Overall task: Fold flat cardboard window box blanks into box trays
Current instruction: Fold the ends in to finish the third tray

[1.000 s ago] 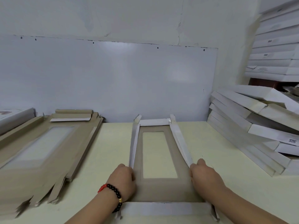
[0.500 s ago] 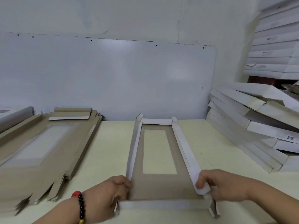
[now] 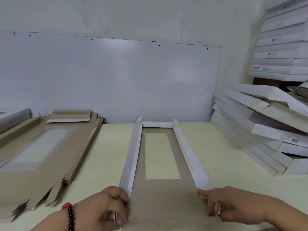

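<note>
With the window box blank (image 3: 160, 189) running lengthwise away from you, your left hand (image 3: 106, 205) and right hand (image 3: 233, 205) pinch its near side-flap ends.

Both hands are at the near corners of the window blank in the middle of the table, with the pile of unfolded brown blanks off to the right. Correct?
Not quite. In the head view the pile of unfolded brown blanks lies to the left; white folded boxes are stacked on the right. The left hand and right hand do hold the window blank's near corners.

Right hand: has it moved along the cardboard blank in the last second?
Yes. The right hand has slid toward the person, from beside the window cutout to the blank's near corner, fingers on the right side flap.
</note>
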{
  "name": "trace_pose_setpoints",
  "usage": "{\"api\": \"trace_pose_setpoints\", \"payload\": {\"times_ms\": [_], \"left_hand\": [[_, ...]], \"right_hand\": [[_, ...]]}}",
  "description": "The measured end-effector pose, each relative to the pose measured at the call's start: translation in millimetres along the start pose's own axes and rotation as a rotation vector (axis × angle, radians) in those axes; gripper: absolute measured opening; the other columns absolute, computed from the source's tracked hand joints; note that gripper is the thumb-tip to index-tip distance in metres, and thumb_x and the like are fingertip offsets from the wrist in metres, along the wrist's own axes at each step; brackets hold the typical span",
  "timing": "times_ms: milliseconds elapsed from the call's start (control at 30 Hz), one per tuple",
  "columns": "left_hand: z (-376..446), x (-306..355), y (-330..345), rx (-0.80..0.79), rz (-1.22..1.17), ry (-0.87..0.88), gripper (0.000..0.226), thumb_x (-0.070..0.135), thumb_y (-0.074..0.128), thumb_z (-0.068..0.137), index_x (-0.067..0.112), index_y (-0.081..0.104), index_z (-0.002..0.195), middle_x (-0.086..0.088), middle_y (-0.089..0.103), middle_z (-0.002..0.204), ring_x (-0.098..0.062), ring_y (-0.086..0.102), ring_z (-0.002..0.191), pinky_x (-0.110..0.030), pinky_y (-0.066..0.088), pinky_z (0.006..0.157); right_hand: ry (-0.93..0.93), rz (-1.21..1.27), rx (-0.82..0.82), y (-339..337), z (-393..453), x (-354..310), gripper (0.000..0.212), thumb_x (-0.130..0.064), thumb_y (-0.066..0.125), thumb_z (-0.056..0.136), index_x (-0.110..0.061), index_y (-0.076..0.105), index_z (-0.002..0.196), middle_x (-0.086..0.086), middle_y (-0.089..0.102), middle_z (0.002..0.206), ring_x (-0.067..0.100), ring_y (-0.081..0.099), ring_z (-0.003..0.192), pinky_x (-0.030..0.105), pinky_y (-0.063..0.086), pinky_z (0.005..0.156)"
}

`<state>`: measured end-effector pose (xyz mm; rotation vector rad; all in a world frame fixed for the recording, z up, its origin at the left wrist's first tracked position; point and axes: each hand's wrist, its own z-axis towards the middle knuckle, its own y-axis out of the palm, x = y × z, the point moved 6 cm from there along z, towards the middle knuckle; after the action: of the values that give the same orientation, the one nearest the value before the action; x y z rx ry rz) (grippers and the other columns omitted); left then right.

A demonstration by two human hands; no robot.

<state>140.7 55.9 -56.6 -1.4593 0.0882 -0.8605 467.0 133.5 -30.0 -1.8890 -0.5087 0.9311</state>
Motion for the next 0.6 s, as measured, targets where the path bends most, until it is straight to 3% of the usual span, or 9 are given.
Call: {"api": "trace_pose_setpoints", "payload": {"times_ms": [100, 267, 433, 600], "left_hand": [[-2, 13, -7, 0.013, 0.014, 0.037, 0.018, 0.030, 0.063, 0.082, 0.041, 0.071, 0.093, 0.030, 0.050, 0.111, 0.002, 0.048, 0.120, -0.016, 0.042, 0.092], [3, 24, -13, 0.009, -0.018, 0.055, 0.017, 0.026, 0.059, 0.091, 0.028, 0.075, 0.097, 0.019, 0.049, 0.115, 0.006, 0.047, 0.116, -0.011, 0.037, 0.094], [9, 30, -14, -0.064, 0.019, 0.019, 0.023, 0.033, 0.053, 0.083, 0.034, 0.072, 0.097, 0.024, 0.049, 0.115, 0.010, 0.043, 0.114, -0.007, 0.034, 0.093], [16, 27, -13, -0.124, 0.035, -0.040, 0.020, 0.042, 0.057, 0.086, 0.034, 0.070, 0.098, 0.025, 0.052, 0.113, 0.011, 0.041, 0.114, -0.009, 0.034, 0.095]], "right_hand": [[-0.065, 0.007, 0.067, 0, -1, 3, 0.024, -0.025, 0.059, 0.087, -0.047, 0.065, 0.094, -0.039, 0.030, 0.141, -0.026, 0.024, 0.128, 0.010, 0.031, 0.104], [-0.065, -0.062, 0.053, -5, 2, -1, 0.021, -0.026, 0.059, 0.090, -0.041, 0.070, 0.098, -0.039, 0.037, 0.134, -0.021, 0.037, 0.121, 0.011, 0.034, 0.101], [0.020, -0.189, -0.055, -8, 10, -12, 0.024, -0.032, 0.061, 0.074, -0.039, 0.067, 0.096, -0.040, 0.035, 0.122, -0.006, 0.055, 0.097, 0.025, 0.049, 0.080], [0.036, -0.192, -0.104, -12, 11, -16, 0.021, -0.033, 0.065, 0.077, -0.039, 0.068, 0.096, -0.039, 0.037, 0.123, -0.012, 0.052, 0.087, 0.018, 0.043, 0.073]]}}
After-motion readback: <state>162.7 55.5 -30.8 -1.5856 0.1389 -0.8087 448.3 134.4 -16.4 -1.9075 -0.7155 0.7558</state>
